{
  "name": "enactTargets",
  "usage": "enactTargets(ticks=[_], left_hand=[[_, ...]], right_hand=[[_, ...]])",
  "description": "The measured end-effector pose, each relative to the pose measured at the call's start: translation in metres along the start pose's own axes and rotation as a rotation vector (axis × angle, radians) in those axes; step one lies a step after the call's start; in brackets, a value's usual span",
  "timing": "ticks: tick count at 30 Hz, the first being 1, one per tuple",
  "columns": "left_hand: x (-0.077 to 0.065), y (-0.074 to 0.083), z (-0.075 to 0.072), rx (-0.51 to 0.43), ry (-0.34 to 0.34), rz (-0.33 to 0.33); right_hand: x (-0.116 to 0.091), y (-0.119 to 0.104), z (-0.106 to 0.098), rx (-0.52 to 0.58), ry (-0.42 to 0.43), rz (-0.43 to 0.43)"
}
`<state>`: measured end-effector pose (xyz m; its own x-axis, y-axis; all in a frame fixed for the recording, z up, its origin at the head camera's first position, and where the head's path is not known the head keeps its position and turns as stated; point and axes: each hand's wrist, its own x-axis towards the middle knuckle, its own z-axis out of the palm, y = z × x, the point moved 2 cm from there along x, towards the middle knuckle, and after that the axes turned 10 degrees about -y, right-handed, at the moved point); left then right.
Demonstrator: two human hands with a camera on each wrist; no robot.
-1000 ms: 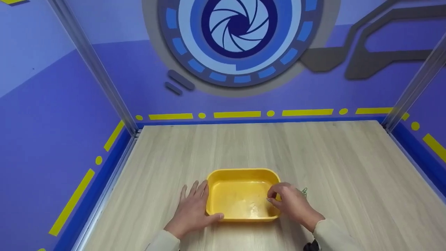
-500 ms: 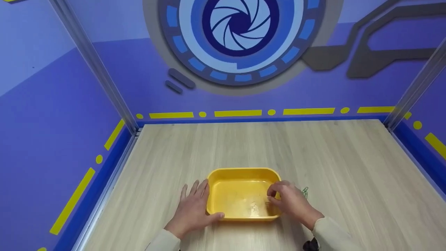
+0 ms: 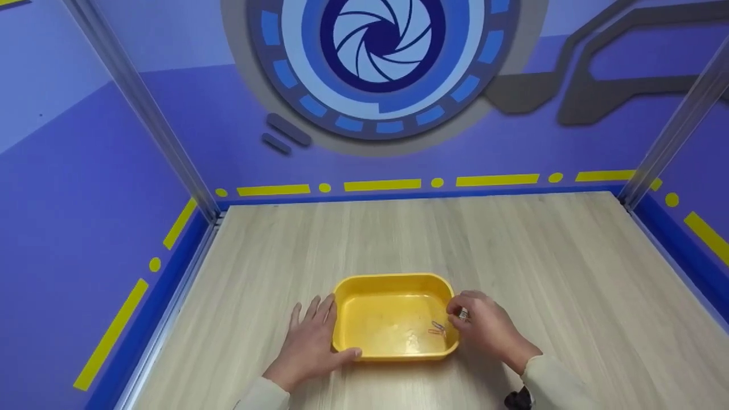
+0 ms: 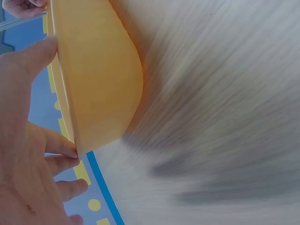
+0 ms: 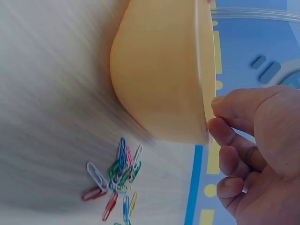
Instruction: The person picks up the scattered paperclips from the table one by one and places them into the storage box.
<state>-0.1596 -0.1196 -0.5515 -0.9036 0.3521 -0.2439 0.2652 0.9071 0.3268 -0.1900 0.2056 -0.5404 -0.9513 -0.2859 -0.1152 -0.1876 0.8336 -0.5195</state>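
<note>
A yellow plastic box (image 3: 393, 279) stands on the table. My left hand (image 3: 310, 347) rests against its left end, thumb on the near rim and fingers straight along the side; in the left wrist view, the fingertips touch the rim. A few paperclips (image 3: 437, 328), blue and reddish, lie inside at the right. My right hand (image 3: 490, 327) is at the right rim with loosely bent fingers. In the right wrist view, thumb and forefinger are slightly apart, with nothing visible between them. Below that hand lies a pile of coloured paperclips (image 5: 123, 171), mostly hidden from the head view.
The pale wood table (image 3: 273, 245) extends behind the box and to both sides. Blue-purple panels (image 3: 188, 125) with metal corner posts (image 3: 154, 114) enclose it at the back and sides.
My right hand has moved slightly right, from over the box's inside to its rim. Paperclips now show in the box where the fingers were. The left hand stays on the box.
</note>
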Motion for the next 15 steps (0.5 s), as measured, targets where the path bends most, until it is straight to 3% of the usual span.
enactTargets(ticks=[15], left_hand=[[0.001,-0.001,0.001,-0.015,-0.030,-0.018]], right_hand=[[-0.008,0.019,-0.010,0.005,-0.022,0.121]])
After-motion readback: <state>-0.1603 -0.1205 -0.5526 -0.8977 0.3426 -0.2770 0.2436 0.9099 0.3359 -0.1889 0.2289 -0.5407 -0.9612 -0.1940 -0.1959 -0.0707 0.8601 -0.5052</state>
